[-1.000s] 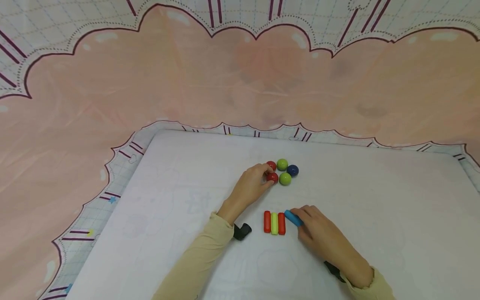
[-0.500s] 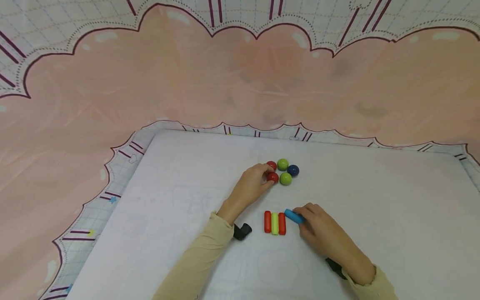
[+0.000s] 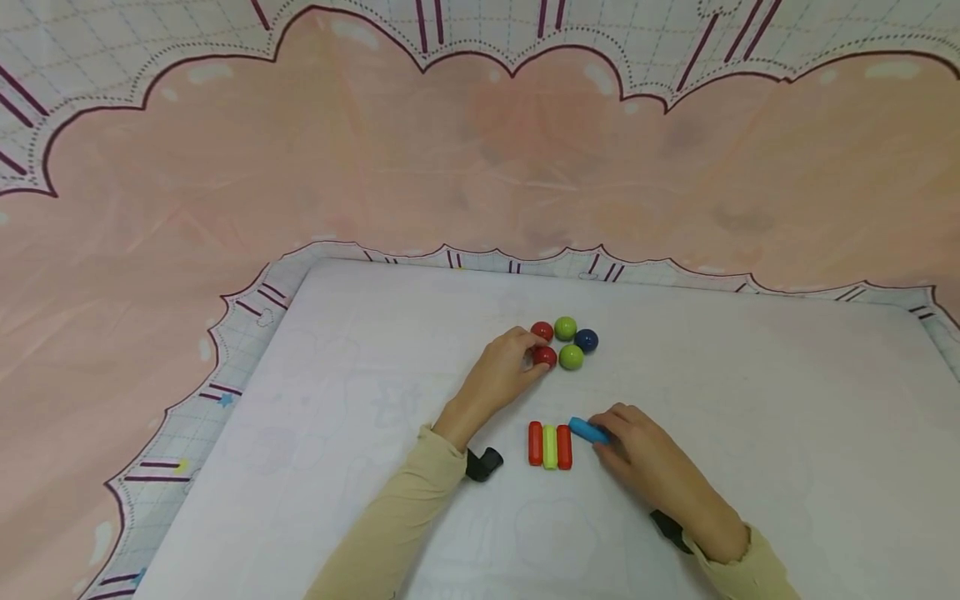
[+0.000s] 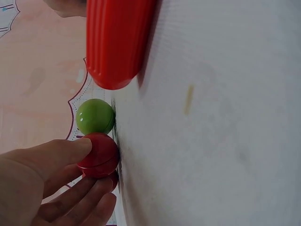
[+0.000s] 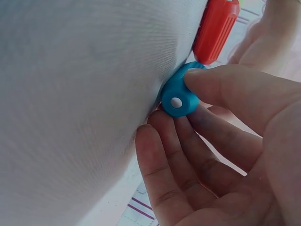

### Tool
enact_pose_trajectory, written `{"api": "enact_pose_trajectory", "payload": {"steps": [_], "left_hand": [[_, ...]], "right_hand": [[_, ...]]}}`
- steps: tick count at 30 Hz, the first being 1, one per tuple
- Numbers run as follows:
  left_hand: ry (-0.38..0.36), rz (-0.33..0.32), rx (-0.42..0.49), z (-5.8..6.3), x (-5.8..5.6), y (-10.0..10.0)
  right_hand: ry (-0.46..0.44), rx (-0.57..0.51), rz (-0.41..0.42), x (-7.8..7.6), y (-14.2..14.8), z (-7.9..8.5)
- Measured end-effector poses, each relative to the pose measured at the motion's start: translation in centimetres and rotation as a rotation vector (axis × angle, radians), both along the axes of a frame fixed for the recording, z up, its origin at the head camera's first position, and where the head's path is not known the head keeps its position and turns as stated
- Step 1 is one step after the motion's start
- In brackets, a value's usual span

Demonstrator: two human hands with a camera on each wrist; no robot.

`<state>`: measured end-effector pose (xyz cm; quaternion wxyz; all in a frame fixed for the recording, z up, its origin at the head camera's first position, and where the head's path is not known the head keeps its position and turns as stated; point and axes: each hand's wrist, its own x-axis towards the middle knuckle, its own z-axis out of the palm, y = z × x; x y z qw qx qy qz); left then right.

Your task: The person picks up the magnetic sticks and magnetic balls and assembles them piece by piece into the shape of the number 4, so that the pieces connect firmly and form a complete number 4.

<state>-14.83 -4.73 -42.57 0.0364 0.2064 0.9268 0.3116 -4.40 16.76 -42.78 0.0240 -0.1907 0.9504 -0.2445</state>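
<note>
Right hand [image 3: 647,450] pinches a blue plastic cylinder [image 3: 587,430], aslant beside the rightmost red plastic cylinder [image 3: 564,447]; beyond, left hand [image 3: 497,367] grips a glossy red ball [image 3: 546,357].

Out on the white tabletop [image 3: 750,400], two red balls [image 3: 547,357], two green balls [image 3: 572,358] and a dark blue ball [image 3: 587,341] cluster together; nearer, two red sticks [image 3: 535,443] flank a yellow-green stick [image 3: 550,447], and a blue stick [image 3: 587,430] slants just beside!
</note>
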Motion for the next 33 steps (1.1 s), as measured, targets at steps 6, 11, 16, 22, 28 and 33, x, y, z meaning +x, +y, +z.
{"api": "enact_pose_trajectory", "payload": {"steps": [6, 11, 16, 22, 28, 33], "left_hand": [[-0.007, 0.002, 0.001, 0.1, 0.2, 0.0], [-0.008, 0.005, 0.007, 0.3, 0.4, 0.1], [-0.011, 0.006, 0.007, 0.5, 0.5, 0.0], [-0.006, -0.001, 0.027, 0.7, 0.6, -0.1], [-0.011, -0.012, 0.057, 1.2, 1.1, -0.3], [-0.011, -0.015, 0.079, 1.7, 1.4, -0.8]], "right_hand": [[-0.003, -0.017, -0.007, 0.0, 0.1, 0.0], [-0.007, -0.023, -0.013, 0.0, 0.2, 0.0], [-0.01, -0.023, -0.014, 0.0, 0.1, 0.1], [-0.002, -0.038, -0.018, 0.0, 0.1, 0.2], [0.006, -0.054, -0.015, 0.0, 0.1, 0.3], [0.013, -0.064, -0.014, 0.0, 0.2, 0.4]]}}
